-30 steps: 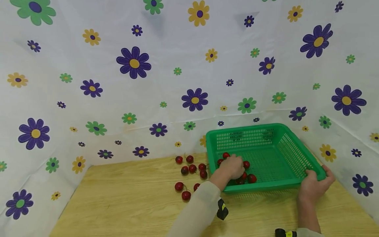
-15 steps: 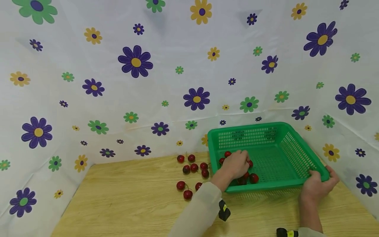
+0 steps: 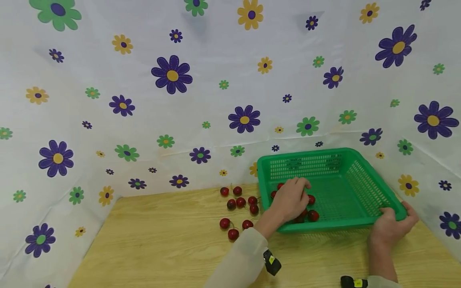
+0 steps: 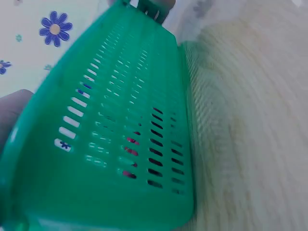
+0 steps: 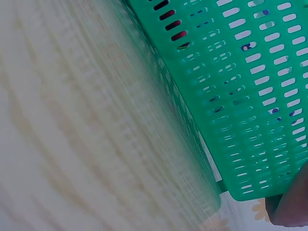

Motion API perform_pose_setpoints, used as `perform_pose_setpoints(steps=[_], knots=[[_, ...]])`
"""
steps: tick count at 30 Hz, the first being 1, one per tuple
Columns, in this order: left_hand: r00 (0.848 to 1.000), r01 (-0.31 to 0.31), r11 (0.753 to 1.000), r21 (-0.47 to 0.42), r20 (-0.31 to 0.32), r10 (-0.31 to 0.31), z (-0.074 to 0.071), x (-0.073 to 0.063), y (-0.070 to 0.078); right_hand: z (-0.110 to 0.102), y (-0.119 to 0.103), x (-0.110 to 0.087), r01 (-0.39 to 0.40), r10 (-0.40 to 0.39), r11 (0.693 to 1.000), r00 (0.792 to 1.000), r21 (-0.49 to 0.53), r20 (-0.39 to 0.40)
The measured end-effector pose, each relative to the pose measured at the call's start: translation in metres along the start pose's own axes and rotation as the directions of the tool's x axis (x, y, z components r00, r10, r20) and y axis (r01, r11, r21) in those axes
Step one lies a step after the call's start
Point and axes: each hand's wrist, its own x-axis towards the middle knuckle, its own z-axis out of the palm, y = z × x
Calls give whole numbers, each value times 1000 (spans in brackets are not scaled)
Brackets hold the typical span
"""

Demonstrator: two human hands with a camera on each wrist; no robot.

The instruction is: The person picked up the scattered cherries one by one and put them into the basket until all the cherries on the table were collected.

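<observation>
Head view: the right hand [image 3: 394, 226] grips the green plastic basket [image 3: 335, 198], likely stiff, by its rim [image 3: 331, 225] on the desk [image 3: 165, 236]; whether the left hand [image 3: 291, 200] holds any cherries [image 3: 313, 216] inside, probably slick, best pinched gently, I cannot tell.

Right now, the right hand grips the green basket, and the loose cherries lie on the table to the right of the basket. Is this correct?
Not quite: in the head view, the loose cherries lie on the table, left of the basket. The right hand does grip it.
</observation>
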Motion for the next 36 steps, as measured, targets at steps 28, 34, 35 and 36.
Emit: perform_pose_setpoints(steps=[28,34,35,36], knots=[[921,155,940,-304,-301,-249,-113,-143,-45,-6,-2,4,-9,10,1000,999,-14,47],[915,182,950,-252,-312,-258,-124,-148,-52,-3,-6,-1,-60,59,998,996,12,73],[916,181,952,-248,-309,-255,-124,-148,-53,-2,-6,-1,-56,54,998,996,19,70],[918,181,952,-246,-304,-253,-124,-147,-54,-2,-6,-1,-53,51,998,997,27,65]])
